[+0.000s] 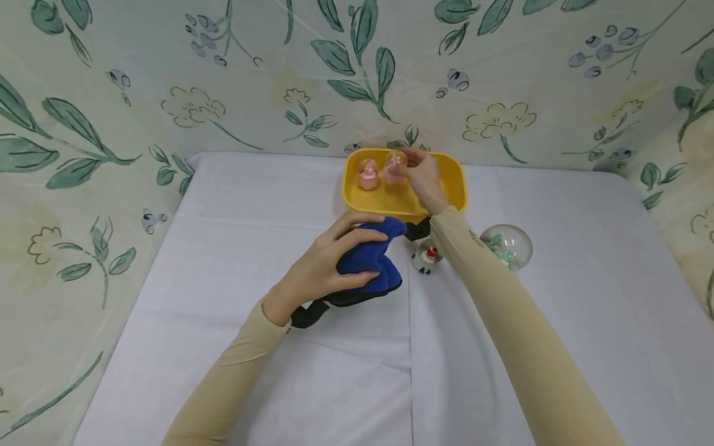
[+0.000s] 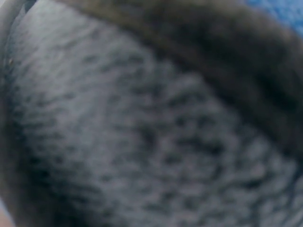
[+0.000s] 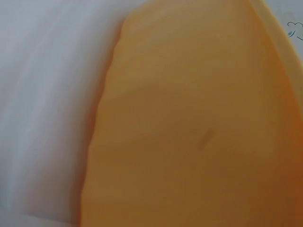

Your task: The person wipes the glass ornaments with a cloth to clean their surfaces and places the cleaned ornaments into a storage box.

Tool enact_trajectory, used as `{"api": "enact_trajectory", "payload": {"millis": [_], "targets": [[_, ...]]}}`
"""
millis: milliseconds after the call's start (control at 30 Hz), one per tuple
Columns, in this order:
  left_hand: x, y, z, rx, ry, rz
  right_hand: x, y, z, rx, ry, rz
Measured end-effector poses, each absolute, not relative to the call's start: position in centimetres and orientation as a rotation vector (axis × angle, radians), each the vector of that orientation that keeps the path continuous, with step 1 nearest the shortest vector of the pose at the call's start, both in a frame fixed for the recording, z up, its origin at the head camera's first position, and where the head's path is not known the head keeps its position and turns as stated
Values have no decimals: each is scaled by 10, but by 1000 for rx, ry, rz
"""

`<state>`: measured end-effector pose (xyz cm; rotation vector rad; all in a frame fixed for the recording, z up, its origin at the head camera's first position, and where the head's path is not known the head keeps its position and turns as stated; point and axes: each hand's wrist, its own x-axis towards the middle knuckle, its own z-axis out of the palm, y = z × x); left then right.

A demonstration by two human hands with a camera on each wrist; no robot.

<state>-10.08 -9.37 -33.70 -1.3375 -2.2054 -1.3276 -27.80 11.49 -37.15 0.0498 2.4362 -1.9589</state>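
From the head, the left hand grips soft blue cloth edged black; the right hand pinches a clear-domed pink globe at the yellow tray, near the bench's far edge. Left wrist: blurred, coarse grey fabric. Right wrist: the tray's smooth surface.

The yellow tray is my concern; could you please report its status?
Right hand pinching a pink snow globe at yellow tray. Left hand gripping blue fabric item. Second pink globe close beside; nothing visibly blocking.
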Motion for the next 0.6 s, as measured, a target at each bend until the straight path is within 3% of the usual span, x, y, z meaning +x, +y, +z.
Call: {"api": "enact_trajectory", "payload": {"millis": [600], "targets": [[-102,-91,-338,-1340,-2208,-1311,-284,110,-385,153,2463,-1884]]}}
